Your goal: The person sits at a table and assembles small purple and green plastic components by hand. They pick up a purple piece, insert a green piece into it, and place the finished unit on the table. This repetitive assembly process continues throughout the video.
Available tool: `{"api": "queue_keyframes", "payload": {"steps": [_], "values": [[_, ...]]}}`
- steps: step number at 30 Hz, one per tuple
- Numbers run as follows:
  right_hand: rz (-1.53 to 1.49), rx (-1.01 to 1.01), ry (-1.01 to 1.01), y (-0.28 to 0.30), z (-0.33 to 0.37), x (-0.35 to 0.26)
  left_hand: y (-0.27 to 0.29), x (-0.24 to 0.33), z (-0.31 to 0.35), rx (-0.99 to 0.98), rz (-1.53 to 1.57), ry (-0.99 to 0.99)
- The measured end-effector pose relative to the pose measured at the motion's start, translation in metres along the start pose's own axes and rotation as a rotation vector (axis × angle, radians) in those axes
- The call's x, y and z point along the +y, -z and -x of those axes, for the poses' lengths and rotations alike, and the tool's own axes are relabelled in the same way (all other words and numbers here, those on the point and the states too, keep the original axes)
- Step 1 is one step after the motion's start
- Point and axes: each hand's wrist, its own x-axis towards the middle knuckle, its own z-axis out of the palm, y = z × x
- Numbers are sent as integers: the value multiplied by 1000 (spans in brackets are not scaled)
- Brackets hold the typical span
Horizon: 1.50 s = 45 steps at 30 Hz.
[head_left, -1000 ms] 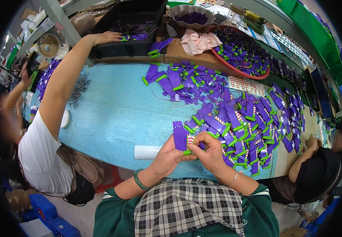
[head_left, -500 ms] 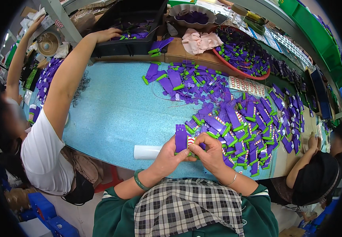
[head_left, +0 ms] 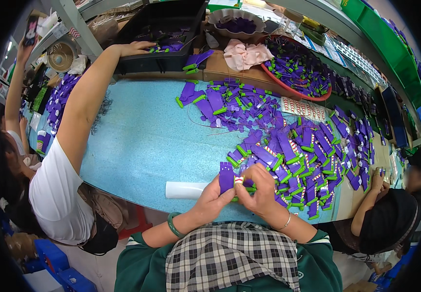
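My left hand (head_left: 209,200) grips a flat purple plastic piece (head_left: 226,176) upright between thumb and fingers. A small red-and-white striped sticker (head_left: 239,180) shows at its right side, pinched by the thumb and bent fingers of my right hand (head_left: 261,194). Whether the sticker touches the piece all along its edge is hidden by my fingers. Close to my right hand lies a heap of purple pieces with green ends (head_left: 288,158), many with striped stickers. Left of my left hand, a white curved tube-like piece (head_left: 185,190) rests on the blue tabletop (head_left: 132,151).
Smaller purple parts (head_left: 249,104) lie farther back beside a striped sticker sheet (head_left: 304,109). A red basket (head_left: 312,97), pink cloth (head_left: 247,52) and black bin (head_left: 157,63) line the back. A co-worker's arm (head_left: 81,102) reaches into the bin; another person sits at right.
My right fingers have drawn slightly up and right, and the striped sticker has shifted right against the purple piece. At far left, a person's raised hand now shows a phone-like object.
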Motion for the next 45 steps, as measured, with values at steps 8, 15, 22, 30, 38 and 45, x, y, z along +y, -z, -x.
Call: {"api": "queue_keyframes", "payload": {"steps": [8,15,22,30,38,45], "values": [[-212,-296,-160,-4,-11,-2,3,-3,-4,-167,680,481],[-579,-319,-384,2,-8,-2,4,3,-11,-399,764,686],[-1010,-166,-553,19,-20,-2,6,48,-3,38,-520,-337],[-1073,-315,-685,18,-27,-14,25,45,-18,-33,-1415,-1249],[-1003,-324,-754,15,-26,-14,25,36,-10,-175,-1325,-1265],[-1090,-438,-882,1,-18,-14,26,40,-6,-209,-1361,-1334]]}}
